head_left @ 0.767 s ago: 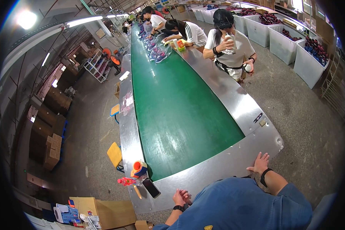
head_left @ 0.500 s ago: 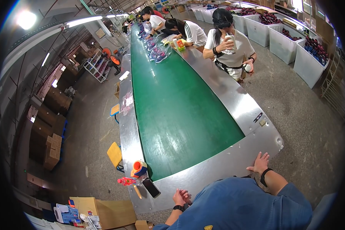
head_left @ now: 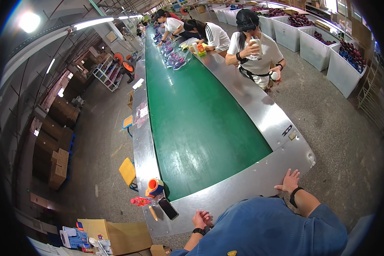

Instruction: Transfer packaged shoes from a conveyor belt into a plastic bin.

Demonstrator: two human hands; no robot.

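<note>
My left hand point(head_left: 202, 219) rests at the near metal edge of the conveyor table point(head_left: 226, 194), its fingers loosely curled with nothing seen in them. My right hand point(head_left: 289, 181) lies on the metal border near the right corner, fingers spread, holding nothing. Left of my left hand is a black phone point(head_left: 168, 208) lying flat. Beside the phone are a slim yellow tool point(head_left: 152, 213), a red bottle point(head_left: 141, 201) on its side and an orange and blue tape dispenser point(head_left: 155, 187). The green belt point(head_left: 200, 128) stretches away ahead of me.
Bagged shoes point(head_left: 175, 59) sit on the far belt. A co-worker in a white shirt point(head_left: 260, 53) stands at the right, drinking; other people bend over the line. White bins point(head_left: 347, 70) of shoes line the right. A yellow stool point(head_left: 127, 170) and cardboard box point(head_left: 128, 237) are left.
Both my hands stay where they were. A far worker's arm now reaches down toward the belt, and the drinking co-worker's lower hand has shifted slightly.
</note>
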